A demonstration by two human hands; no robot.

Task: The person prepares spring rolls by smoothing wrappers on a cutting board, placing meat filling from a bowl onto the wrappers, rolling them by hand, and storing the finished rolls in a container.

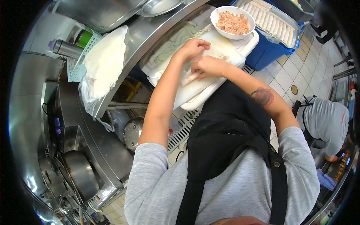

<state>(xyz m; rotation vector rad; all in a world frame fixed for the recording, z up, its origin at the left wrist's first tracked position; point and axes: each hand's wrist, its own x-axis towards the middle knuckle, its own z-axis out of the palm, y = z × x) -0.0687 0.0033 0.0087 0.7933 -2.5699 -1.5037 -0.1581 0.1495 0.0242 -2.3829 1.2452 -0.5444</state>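
Observation:
My right hand [210,67] is closed, its fingers pinched on a pale spring roll wrapper [190,77] that lies partly rolled on a white cutting board [183,93]. Just beyond it, my left hand [194,48] reaches over the board with its fingers loosely bent and apart from the right hand; its fingertips are near the wrapper's far part. Some filling shows faintly beside the right knuckles. A white bowl [215,23] of orange-pink shredded filling [233,23] stands at the board's far right corner. A pale green cloth [174,45] lies bunched left of my left hand.
Rows of finished rolls [272,18] fill a tray on a blue bin [262,54] at right. A stack of white wrapper sheets [107,62] rests on the steel shelf [140,47] at left, near a green basket [80,62]. Another person [324,120] bends over at far right.

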